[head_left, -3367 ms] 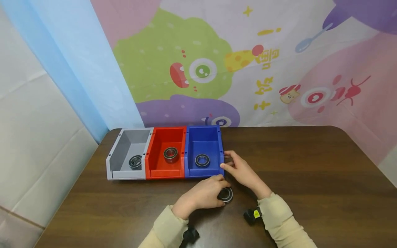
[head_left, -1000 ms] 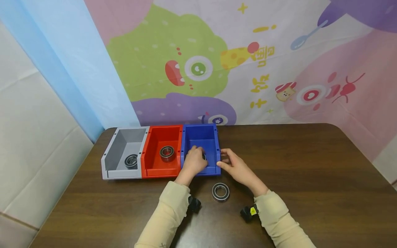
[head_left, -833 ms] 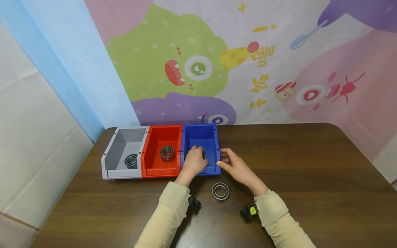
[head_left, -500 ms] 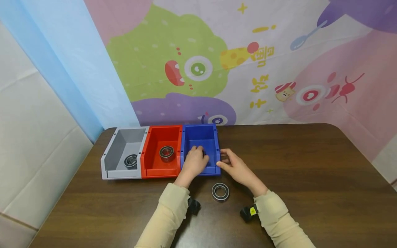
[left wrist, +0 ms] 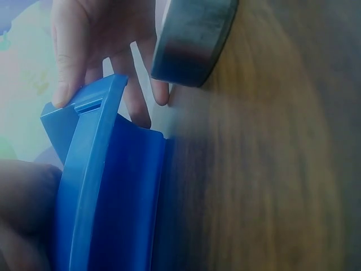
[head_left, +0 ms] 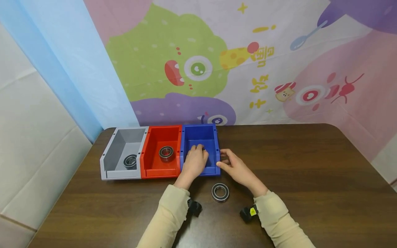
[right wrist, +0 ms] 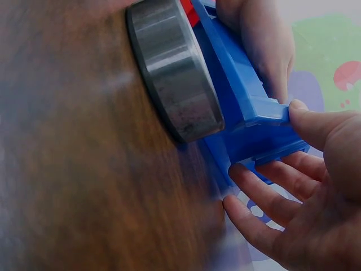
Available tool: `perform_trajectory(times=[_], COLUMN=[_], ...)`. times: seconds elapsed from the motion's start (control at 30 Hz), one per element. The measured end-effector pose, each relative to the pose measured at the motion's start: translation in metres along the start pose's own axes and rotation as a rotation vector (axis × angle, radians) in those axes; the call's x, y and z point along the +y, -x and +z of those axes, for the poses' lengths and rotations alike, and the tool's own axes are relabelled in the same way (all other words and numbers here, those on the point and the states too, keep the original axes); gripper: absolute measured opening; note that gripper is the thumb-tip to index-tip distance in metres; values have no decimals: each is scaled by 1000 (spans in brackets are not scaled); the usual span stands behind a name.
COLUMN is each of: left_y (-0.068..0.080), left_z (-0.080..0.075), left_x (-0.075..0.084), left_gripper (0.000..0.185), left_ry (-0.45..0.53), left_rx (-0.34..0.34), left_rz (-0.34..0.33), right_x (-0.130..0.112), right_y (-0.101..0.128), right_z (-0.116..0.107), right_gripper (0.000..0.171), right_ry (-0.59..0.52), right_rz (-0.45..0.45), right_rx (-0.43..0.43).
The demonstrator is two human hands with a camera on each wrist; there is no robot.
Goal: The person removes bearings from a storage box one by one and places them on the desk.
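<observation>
My left hand [head_left: 194,161] reaches into the blue bin [head_left: 214,137], fingers curled down around the bearing there, which the hand hides. My right hand [head_left: 232,166] holds the blue bin's right front corner, thumb on the rim [right wrist: 316,121] and fingers along the outer wall. In the wrist views the blue bin [left wrist: 107,186] [right wrist: 242,107] fills the middle. A steel bearing [head_left: 220,192] lies flat on the table just in front of the bin, between my wrists; it looms close as the bearing [left wrist: 192,39] [right wrist: 175,73].
A red bin [head_left: 155,168] with a bearing [head_left: 166,153] and a grey bin [head_left: 107,162] with a bearing [head_left: 130,161] stand joined to the blue one's left. The brown table [head_left: 294,162] ends at a cartoon backdrop behind.
3.4 s ago my left hand held the bearing on the table; it let go and went into the blue bin. Over the last second it only edged slightly further in. The right hand stayed put.
</observation>
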State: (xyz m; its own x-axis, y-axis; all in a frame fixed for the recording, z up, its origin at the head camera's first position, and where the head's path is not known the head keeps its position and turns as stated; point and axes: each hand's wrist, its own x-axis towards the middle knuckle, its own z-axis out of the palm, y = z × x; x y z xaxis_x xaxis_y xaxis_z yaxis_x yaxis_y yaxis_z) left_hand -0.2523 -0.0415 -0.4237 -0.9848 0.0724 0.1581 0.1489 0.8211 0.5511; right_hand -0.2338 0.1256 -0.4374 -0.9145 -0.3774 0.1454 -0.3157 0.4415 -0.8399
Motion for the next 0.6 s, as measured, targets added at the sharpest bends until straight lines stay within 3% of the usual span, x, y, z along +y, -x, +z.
perform_trajectory(times=[0.33, 0.6], left_y=[-1, 0], left_z=[1, -3], left_x=[0, -1], left_gripper=[30, 36], left_ry=[6, 128], left_rx=[-4, -12], left_rz=[8, 39], right_x=[-1, 0], right_y=[0, 0], right_z=[1, -1], right_gripper=[44, 42], right_ry=[-12, -3], right_rz=[1, -6], right_rx=[4, 2])
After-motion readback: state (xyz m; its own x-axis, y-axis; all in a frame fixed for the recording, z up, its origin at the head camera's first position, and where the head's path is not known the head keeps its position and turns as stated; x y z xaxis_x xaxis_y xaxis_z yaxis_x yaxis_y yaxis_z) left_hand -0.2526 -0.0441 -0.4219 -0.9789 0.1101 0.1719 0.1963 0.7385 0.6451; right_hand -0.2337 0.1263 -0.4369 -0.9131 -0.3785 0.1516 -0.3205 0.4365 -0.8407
